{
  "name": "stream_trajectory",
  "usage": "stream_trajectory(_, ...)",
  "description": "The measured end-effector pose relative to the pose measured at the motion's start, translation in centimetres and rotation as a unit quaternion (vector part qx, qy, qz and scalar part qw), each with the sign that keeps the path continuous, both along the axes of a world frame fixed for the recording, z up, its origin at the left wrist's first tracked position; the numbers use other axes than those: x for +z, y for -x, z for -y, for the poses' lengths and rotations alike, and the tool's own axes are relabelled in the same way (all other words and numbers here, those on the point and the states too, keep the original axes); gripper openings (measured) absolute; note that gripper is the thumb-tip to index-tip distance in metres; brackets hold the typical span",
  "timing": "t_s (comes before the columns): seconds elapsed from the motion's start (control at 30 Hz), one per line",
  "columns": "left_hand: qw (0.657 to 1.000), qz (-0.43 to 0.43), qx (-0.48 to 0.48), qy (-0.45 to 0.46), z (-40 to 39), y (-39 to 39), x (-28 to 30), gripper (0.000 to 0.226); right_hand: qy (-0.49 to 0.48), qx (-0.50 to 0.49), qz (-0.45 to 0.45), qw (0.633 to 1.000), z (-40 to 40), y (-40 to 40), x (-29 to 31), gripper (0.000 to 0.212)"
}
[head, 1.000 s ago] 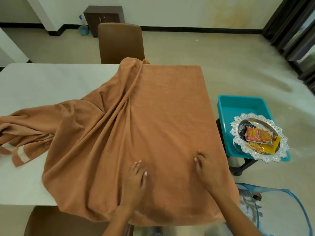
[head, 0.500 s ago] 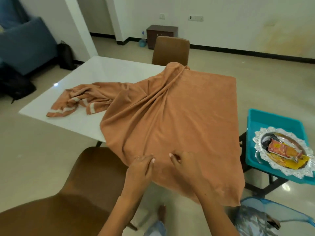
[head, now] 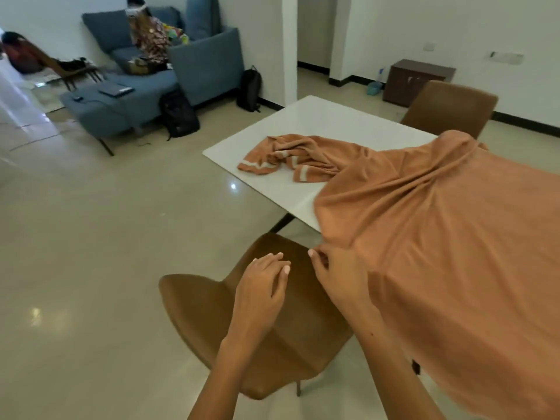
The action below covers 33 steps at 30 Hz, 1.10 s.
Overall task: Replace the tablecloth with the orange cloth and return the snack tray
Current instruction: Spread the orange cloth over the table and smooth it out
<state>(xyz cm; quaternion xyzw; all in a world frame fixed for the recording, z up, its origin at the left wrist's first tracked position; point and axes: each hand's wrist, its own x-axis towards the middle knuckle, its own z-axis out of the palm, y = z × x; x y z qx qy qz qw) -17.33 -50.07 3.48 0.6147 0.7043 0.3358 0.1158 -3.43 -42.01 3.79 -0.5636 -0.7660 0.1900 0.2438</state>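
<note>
Right hand [head: 341, 275]: fingers pinch the orange cloth's near-left edge.
Left hand [head: 263, 288]: open, empty, above brown chair [head: 242, 322].
Orange cloth [head: 439, 237]: drapes white table's [head: 318, 122] right half, bunched far left.

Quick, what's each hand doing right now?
Left hand: open, empty, above the brown chair.
Right hand: pinching the orange cloth at its edge.

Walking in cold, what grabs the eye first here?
A big orange cloth drapes the right part of the glossy white table, its striped end bunched at the middle. In front, the right hand pinches the cloth's edge beside the open left hand, above a brown chair.
</note>
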Motion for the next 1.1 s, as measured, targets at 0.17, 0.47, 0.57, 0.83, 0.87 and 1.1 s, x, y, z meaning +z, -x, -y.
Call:
stream_trajectory(0.17,1.000,-0.016,0.007,0.021,1.3,12.5,-0.6,0.032,-0.014,-0.011,-0.026,0.999,1.8,12.0,-2.0,0.021)
stream_trajectory(0.47,0.995,-0.036,-0.060,0.066,-1.4,27.5,-1.9,0.035,-0.001,-0.028,-0.034,0.999,0.1,27.7,-4.2,0.015)
stream_trajectory(0.57,0.993,-0.032,-0.091,0.064,-5.0,31.3,-2.3,0.036,0.001,-0.059,-0.027,0.998,-3.2,31.3,-4.3,0.017)
stream_trajectory(0.83,0.971,-0.061,-0.219,0.077,-19.0,41.3,-2.4,0.034,0.019,-0.202,-0.031,0.979,-15.4,39.7,-5.3,0.023)
stream_trajectory(0.87,0.966,-0.063,-0.237,0.078,-20.9,42.6,-2.1,0.033,0.020,-0.212,-0.028,0.977,-17.1,40.7,-5.1,0.023)
stream_trajectory(1.1,0.948,-0.059,-0.308,0.052,-34.6,49.5,-1.5,0.030,0.023,-0.293,-0.025,0.955,-28.3,46.2,-3.6,0.019)
